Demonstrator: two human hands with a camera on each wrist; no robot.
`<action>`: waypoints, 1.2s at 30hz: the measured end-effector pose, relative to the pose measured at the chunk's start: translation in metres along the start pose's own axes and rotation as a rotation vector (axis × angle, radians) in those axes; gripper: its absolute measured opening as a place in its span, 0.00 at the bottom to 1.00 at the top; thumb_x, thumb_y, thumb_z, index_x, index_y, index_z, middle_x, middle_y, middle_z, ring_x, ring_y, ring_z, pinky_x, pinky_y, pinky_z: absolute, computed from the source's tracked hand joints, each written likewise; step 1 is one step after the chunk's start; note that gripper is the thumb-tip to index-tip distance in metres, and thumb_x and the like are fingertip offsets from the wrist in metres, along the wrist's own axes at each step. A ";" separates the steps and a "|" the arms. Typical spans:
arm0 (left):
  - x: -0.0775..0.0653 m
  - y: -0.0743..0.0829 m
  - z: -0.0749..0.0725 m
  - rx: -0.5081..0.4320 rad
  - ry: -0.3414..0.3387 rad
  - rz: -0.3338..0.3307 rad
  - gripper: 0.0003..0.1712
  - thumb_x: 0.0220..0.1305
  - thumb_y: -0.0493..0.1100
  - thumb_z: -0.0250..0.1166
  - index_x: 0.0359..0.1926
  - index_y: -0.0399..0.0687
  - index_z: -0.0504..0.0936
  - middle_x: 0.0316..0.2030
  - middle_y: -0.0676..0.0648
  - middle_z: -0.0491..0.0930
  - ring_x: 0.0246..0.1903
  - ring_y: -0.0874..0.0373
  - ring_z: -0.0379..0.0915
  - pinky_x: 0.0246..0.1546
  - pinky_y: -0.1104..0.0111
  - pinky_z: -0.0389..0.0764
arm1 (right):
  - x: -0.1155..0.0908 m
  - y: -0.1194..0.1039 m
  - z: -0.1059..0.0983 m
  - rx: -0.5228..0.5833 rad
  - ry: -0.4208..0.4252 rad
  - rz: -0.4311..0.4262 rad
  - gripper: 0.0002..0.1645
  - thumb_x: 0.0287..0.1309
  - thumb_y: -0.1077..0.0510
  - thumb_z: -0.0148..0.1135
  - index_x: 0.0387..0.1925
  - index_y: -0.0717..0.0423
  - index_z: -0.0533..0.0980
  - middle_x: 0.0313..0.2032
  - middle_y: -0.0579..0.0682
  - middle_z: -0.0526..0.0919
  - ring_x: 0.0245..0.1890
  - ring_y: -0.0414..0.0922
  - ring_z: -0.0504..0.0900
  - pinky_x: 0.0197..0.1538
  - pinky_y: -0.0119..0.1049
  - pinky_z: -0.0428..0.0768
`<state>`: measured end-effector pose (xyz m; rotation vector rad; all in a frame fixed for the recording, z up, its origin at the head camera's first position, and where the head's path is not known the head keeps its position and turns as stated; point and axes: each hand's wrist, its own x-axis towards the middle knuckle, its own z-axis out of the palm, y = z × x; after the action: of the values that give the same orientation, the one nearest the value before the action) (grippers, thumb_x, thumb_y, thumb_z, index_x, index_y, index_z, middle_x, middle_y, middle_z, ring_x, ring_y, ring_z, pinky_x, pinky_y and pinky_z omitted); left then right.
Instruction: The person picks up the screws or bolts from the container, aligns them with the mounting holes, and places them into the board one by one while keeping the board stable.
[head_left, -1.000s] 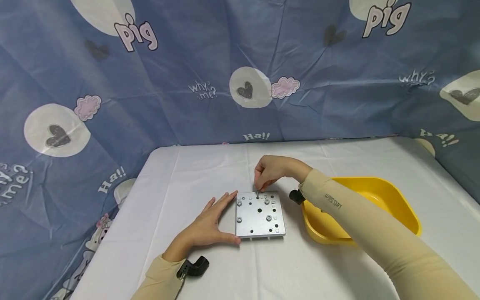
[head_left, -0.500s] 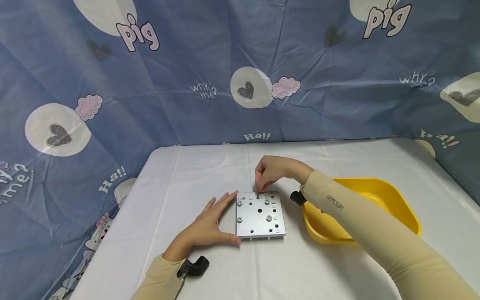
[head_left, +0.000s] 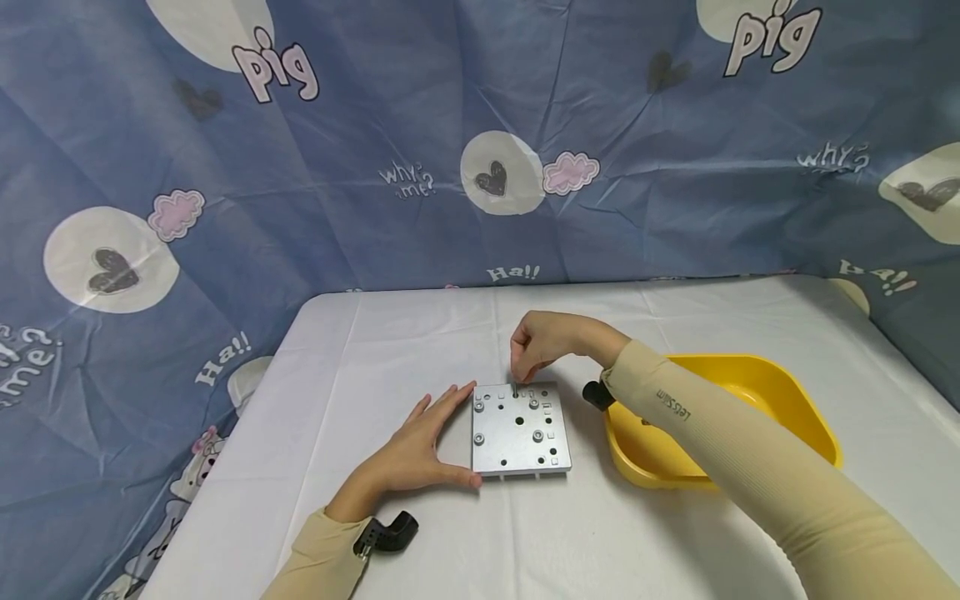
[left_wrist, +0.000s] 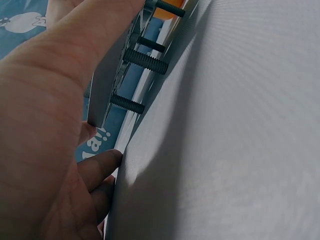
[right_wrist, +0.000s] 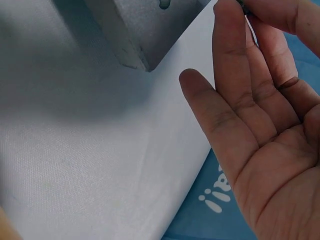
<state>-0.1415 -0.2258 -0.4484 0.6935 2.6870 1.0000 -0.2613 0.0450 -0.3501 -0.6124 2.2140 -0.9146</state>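
Metal plate (head_left: 516,438) looks stiff, fairly heavy, maybe slick, so hold opposite edges; left hand (head_left: 417,454) spread along left side, right hand (head_left: 537,345) pinching slim metal piece (head_left: 515,389).

Head view, forward and down over table (head_left: 412,333); wrist views, close, tilted, all sharing metal plate (head_left: 510,448)

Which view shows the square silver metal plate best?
The head view: it shows nearly the whole top of the square silver metal plate, with round metal screw heads. The left wrist view gives it edge-on, with dark threaded metal shafts beneath; the right wrist view, only one corner.
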 end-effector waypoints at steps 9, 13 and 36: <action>-0.001 0.000 0.000 -0.002 0.000 -0.005 0.78 0.41 0.65 0.88 0.88 0.62 0.51 0.86 0.48 0.55 0.87 0.44 0.45 0.88 0.42 0.35 | 0.001 0.001 -0.002 0.013 -0.023 -0.007 0.04 0.59 0.65 0.74 0.29 0.56 0.86 0.28 0.46 0.91 0.32 0.39 0.89 0.51 0.40 0.89; -0.001 0.001 0.000 -0.004 0.002 -0.003 0.78 0.41 0.65 0.89 0.88 0.61 0.51 0.86 0.48 0.55 0.87 0.44 0.45 0.88 0.42 0.36 | -0.001 -0.001 -0.003 0.012 -0.028 -0.006 0.04 0.58 0.64 0.74 0.29 0.56 0.86 0.27 0.46 0.91 0.31 0.39 0.89 0.51 0.40 0.89; -0.001 0.002 -0.001 -0.005 -0.002 0.002 0.78 0.41 0.65 0.89 0.88 0.62 0.51 0.86 0.49 0.55 0.87 0.45 0.45 0.88 0.42 0.36 | -0.002 0.000 -0.006 -0.001 -0.058 0.004 0.04 0.59 0.64 0.76 0.31 0.55 0.87 0.28 0.45 0.92 0.32 0.39 0.90 0.52 0.40 0.90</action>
<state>-0.1407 -0.2254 -0.4466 0.6958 2.6810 1.0059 -0.2640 0.0492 -0.3460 -0.6273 2.1632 -0.8827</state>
